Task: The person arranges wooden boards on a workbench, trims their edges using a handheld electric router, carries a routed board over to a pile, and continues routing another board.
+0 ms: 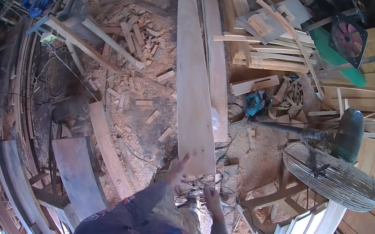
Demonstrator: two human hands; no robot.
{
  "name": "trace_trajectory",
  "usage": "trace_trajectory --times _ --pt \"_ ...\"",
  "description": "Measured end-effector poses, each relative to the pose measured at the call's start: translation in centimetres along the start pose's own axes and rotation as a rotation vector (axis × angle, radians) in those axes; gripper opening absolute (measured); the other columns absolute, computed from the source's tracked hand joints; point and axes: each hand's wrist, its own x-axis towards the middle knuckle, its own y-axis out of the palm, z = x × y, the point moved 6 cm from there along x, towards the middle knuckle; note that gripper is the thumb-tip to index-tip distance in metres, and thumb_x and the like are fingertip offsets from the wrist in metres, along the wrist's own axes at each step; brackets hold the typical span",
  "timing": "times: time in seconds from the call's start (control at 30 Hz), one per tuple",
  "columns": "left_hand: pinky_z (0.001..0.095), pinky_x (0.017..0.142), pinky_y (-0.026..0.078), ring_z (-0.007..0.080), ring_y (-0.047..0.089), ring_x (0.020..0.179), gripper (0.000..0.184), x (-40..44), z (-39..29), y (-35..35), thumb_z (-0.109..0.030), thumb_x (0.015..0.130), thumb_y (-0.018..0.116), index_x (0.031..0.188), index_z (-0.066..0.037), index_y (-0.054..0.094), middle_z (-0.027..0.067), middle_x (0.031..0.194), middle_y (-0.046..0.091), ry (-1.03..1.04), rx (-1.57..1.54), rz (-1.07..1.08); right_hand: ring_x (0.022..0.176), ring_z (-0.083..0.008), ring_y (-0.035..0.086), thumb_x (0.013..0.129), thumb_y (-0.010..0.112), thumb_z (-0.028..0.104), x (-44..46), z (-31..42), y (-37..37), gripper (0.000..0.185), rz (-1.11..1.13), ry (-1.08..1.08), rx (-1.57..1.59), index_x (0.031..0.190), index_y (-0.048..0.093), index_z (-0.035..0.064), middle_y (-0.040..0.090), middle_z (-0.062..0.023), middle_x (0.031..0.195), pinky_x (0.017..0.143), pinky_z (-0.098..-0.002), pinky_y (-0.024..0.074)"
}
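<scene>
A long, wide wooden board [193, 93] runs away from me, its near end just ahead of my body. My left hand [177, 171] is at the near left corner of this board, fingers stretched out; I cannot tell whether it presses on the wood. Just past the board's near right corner is my right hand [212, 200], its fingers curled closed. Whatever is inside them, if anything, is too small to make out. A second long board [215, 48] lies alongside on the right, with a clear plastic-looking item [215, 119] on it.
Wood offcuts [134, 35] and sawdust cover the floor at left. To the right are a blue power tool [255, 103], a large caged fan [332, 176] and stacked wood strips [280, 58]. Tangled cables [229, 192] lie near my feet. A plank [109, 148] leans at left.
</scene>
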Motion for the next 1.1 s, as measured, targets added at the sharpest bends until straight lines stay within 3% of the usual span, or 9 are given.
trace_trajectory --times 0.3,0.47,0.63,0.7,0.8,0.9,1.03,1.07,1.1 --pt "0.0238 0.041 0.031 0.0123 0.060 0.069 0.058 21.9 -19.7 -1.1 -0.058 0.091 0.072 0.132 -0.017 0.062 0.0027 0.112 0.069 0.037 0.127 0.138 0.070 -0.0188 0.070 0.093 0.074 0.047 -2.5 -16.9 -5.4 0.058 -0.113 0.345 -0.203 0.113 0.059 -0.0051 0.073 -0.0145 0.089 0.057 -0.0351 0.0566" --pt "0.0185 0.042 0.033 0.0106 0.062 0.076 0.065 33.8 -30.7 -0.2 -0.056 0.092 0.073 0.139 -0.013 0.058 0.0037 0.117 0.068 0.386 -0.001 0.104 0.071 -0.0214 0.072 0.095 0.073 0.044 -6.0 -18.7 -7.1 0.055 -0.190 0.454 -0.111 0.113 0.061 -0.0063 0.074 -0.0156 0.090 0.058 -0.0358 0.0581" --pt "0.0262 0.050 0.044 0.0170 0.065 0.081 0.051 47.2 -35.4 -2.6 -0.039 0.093 0.077 0.131 -0.011 0.061 0.0067 0.112 0.069 0.334 -0.224 -0.087 0.071 -0.0191 0.073 0.096 0.069 0.037 -7.3 -17.3 -5.9 0.046 -0.322 0.520 -0.051 0.105 0.068 -0.0078 0.074 -0.0131 0.084 0.059 -0.0323 0.0590" --pt "0.0293 0.057 0.049 0.0212 0.066 0.085 0.042 48.1 -31.8 -6.3 -0.032 0.093 0.077 0.128 -0.012 0.064 0.0054 0.110 0.070 0.310 -0.360 -0.087 0.074 -0.0198 0.073 0.097 0.070 0.035 -7.1 -19.2 -5.2 0.044 -0.214 0.460 -0.015 0.110 0.065 -0.0065 0.073 -0.0136 0.086 0.062 -0.0333 0.0591" --pt "0.0347 0.064 0.052 0.0242 0.069 0.086 0.041 45.7 -20.8 -15.1 -0.034 0.092 0.072 0.120 -0.005 0.067 0.0113 0.106 0.072 0.392 0.426 -0.231 0.076 -0.0189 0.072 0.097 0.071 0.036 -7.4 -16.9 -3.5 0.044 -0.261 0.433 -0.080 0.108 0.067 -0.0064 0.073 -0.0123 0.087 0.065 -0.0328 0.0581" --pt "0.0404 0.074 0.054 0.0295 0.072 0.088 0.050 39.8 -2.8 -21.2 -0.046 0.093 0.063 0.113 -0.001 0.071 0.0173 0.102 0.074 0.005 0.877 -0.272 0.079 -0.0180 0.071 0.096 0.073 0.035 -7.8 -11.8 -2.3 0.046 -0.261 0.456 -0.093 0.108 0.066 -0.0081 0.074 -0.0127 0.089 0.070 -0.0330 0.0572" --pt "0.0442 0.082 0.057 0.0334 0.075 0.092 0.060 25.5 15.8 -24.6 -0.055 0.092 0.060 0.106 0.002 0.075 0.0211 0.096 0.076 -0.306 1.282 0.200 0.079 -0.0182 0.071 0.098 0.070 0.035 -8.5 -13.0 -3.0 0.045 -0.271 0.382 -0.021 0.111 0.065 -0.0082 0.075 -0.0123 0.088 0.072 -0.0336 0.0564" --pt "0.0456 0.084 0.057 0.0325 0.074 0.099 0.053 18.8 16.1 -23.9 -0.048 0.095 0.059 0.109 0.000 0.075 0.0205 0.104 0.076 -0.597 1.222 0.032 0.079 -0.0181 0.071 0.098 0.070 0.035 -8.4 -13.6 -3.5 0.045 -0.272 0.350 -0.058 0.111 0.065 -0.0079 0.075 -0.0122 0.088 0.072 -0.0336 0.0562" --pt "0.0495 0.093 0.055 0.0370 0.072 0.106 0.059 16.3 20.1 -26.0 -0.050 0.102 0.044 0.122 -0.001 0.070 0.0227 0.115 0.074 -0.595 1.317 0.080 0.078 -0.0179 0.071 0.098 0.070 0.035 -8.8 -14.2 -3.7 0.045 -0.276 0.318 -0.091 0.111 0.065 -0.0077 0.075 -0.0121 0.088 0.071 -0.0336 0.0560"
